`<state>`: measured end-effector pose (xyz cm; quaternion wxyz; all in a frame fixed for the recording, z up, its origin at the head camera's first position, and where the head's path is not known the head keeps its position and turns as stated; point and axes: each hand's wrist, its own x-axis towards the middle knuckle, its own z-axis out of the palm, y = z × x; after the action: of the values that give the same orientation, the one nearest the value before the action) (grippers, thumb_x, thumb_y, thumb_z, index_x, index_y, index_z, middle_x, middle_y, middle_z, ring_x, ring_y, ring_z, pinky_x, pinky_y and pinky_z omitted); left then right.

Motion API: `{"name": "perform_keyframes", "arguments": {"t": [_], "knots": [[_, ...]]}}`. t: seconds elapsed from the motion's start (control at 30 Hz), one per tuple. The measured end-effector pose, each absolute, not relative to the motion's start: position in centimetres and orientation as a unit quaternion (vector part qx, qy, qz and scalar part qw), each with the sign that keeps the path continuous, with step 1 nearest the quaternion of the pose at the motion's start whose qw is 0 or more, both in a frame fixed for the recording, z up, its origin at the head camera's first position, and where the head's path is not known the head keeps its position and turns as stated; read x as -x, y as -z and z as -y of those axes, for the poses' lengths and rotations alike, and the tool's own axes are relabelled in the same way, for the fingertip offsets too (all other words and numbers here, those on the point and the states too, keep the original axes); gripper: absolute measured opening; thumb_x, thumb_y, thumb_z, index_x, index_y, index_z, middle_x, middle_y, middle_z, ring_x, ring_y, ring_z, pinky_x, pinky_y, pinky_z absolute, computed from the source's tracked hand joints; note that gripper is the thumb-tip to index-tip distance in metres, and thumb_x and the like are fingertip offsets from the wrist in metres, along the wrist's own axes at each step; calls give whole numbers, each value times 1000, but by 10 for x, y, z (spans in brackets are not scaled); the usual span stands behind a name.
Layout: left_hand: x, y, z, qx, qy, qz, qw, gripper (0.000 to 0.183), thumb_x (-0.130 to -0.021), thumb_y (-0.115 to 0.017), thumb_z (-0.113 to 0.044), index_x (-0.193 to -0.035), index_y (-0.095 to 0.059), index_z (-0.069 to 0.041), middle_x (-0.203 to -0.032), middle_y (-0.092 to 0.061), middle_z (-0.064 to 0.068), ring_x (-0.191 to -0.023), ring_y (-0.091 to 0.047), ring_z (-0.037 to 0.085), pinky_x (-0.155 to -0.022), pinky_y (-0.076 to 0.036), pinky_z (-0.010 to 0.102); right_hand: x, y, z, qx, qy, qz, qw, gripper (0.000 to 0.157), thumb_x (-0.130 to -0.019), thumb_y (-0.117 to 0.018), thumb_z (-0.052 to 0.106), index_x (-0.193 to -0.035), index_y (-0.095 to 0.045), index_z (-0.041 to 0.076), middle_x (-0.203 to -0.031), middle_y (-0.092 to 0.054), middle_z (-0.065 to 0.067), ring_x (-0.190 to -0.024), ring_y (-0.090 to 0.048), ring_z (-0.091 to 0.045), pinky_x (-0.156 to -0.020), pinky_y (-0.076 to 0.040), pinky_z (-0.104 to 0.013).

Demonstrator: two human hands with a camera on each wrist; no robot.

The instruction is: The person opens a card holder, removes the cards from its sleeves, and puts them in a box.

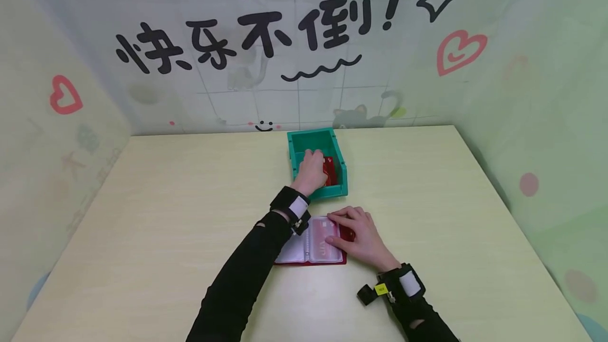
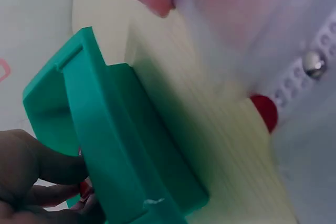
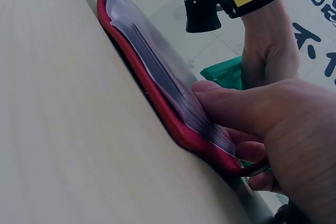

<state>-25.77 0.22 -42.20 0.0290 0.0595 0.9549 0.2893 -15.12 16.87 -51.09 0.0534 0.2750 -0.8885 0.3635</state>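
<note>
My left hand (image 1: 311,171) reaches down inside a green plastic bin (image 1: 330,192). Red cards (image 1: 331,172) lie in the bin beside it, and in the left wrist view a sliver of red shows between the curled fingers (image 2: 63,169); most of what they grip is hidden by the bin wall. Nearer to me, a small card album (image 1: 291,251) with a red cover lies spread, its clear sleeves fastened by a ring spine. A pinkish card shows in the right-hand sleeve. My right hand (image 1: 359,234) pinches the album's right edge, thumb on top of the sleeves, other fingers at the side.
The pale wooden table (image 1: 190,194) extends to both sides of the album and bin. Printed fabric walls (image 1: 266,94) stand at the back and sides, with the bin close to the back one. A wrist camera (image 1: 368,294) sticks out from my right wrist.
</note>
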Motion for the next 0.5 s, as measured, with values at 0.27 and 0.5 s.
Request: {"name": "perform_keyframes", "arguments": {"t": [0.27, 0.5], "knots": [[259, 437, 6, -87, -204, -973, 60, 30, -92, -68, -9, -117, -62, 5, -124, -55, 26, -115, -52, 37, -101, -48, 44, 150, 511, -167, -280, -368, 885, 55, 50, -82, -82, 30, -128, -70, 14, -122, -63, -3, -114, -52, -21, -96, -40, -46], [260, 438, 21, -86, -207, -972, 74, 27, -94, -65, -8, -119, -63, 3, -128, -57, 23, -115, -54, 34, -101, -50, 43, 150, 511, -167, -276, -366, 887, 51, 52, -82, -82, 30, -129, -69, 14, -123, -63, -4, -116, -52, -23, -97, -40, -46]]}}
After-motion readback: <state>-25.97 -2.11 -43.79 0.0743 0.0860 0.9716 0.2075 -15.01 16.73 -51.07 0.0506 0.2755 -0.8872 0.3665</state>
